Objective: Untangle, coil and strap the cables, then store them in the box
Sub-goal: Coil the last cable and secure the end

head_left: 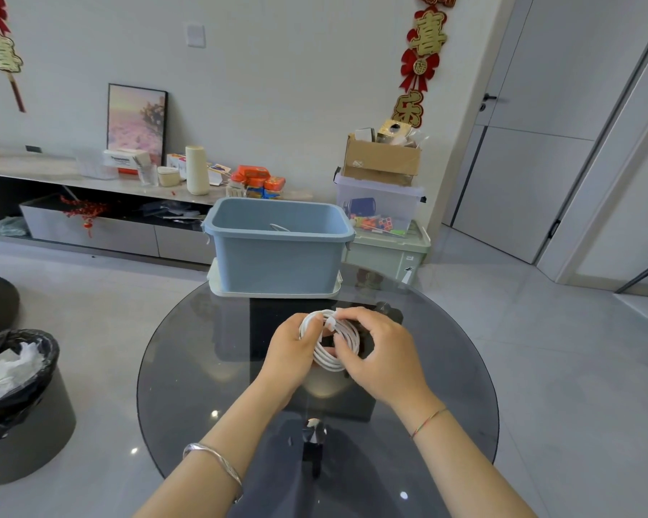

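Living room, grey tiled floor; round smoked-glass tabletop (188, 368) in the foreground. Item: white cable coil (339, 355), held just above the middle of the tabletop, nearer the person than the blue box (277, 256), which stands open at the far edge on a pale lid (221, 287). Something pale, thin and curved shows inside the box, too small to identify. Grip: left hand (289, 353) curled round the coil's left side; right hand (382, 353) pinching the coil's far side, where a small white tab (330, 322), probably the strap, crosses the turns. Orientation: several turns gathered into a near-round ring, open face turned up towards the camera, slightly longer from far to near than across; both cable ends hidden. Step judged: coiling done, strapping under way. Next move calls for the left hand to keep the turns bunched while the right closes the strap snugly, then a forward carry to the box.
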A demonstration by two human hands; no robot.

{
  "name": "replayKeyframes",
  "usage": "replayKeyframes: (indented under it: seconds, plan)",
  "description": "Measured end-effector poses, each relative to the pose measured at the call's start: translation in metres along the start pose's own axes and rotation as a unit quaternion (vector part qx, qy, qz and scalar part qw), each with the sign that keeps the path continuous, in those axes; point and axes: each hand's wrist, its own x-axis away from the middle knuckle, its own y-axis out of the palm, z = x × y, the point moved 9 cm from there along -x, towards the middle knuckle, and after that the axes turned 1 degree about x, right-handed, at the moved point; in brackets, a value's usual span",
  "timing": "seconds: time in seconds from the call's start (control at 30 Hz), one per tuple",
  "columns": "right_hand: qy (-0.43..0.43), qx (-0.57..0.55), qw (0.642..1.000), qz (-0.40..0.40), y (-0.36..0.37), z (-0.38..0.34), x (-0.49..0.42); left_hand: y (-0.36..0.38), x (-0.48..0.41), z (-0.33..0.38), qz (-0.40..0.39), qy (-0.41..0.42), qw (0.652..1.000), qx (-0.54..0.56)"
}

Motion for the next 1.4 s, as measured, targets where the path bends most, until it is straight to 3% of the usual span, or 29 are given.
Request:
replayKeyframes:
  seconds: [0.17, 0.27, 0.4, 0.5, 0.8, 1.13, 1.4]
  plan:
    - [-0.008, 0.047, 0.998, 0.035, -0.005, -0.007, -0.003, 0.008, 0.001, -0.011, -0.028, -0.057, 0.997, 0.047]
    - [0.013, 0.022, 0.999, 0.037, -0.006, -0.001, -0.004, 0.017, 0.002, -0.016, -0.073, -0.105, 0.984, 0.127]
    - [0.022, -0.005, 1.000, 0.004, -0.003, 0.007, -0.004, 0.027, 0.007, -0.021, -0.138, -0.176, 0.945, 0.238]
    - [0.007, -0.019, 1.000, -0.020, 0.001, 0.003, -0.001, 0.027, 0.008, -0.025, -0.154, -0.207, 0.935, 0.242]
    - [-0.049, -0.029, 0.998, 0.020, -0.010, -0.005, -0.001, 0.026, 0.006, -0.014, -0.174, -0.177, 0.940, 0.232]
    - [-0.084, 0.005, 0.996, 0.009, -0.011, -0.017, 0.001, 0.021, 0.005, -0.003, -0.184, -0.127, 0.954, 0.198]
    - [-0.058, -0.037, 0.998, 0.000, -0.014, -0.015, -0.001, 0.023, 0.006, 0.006, -0.197, -0.072, 0.967, 0.146]
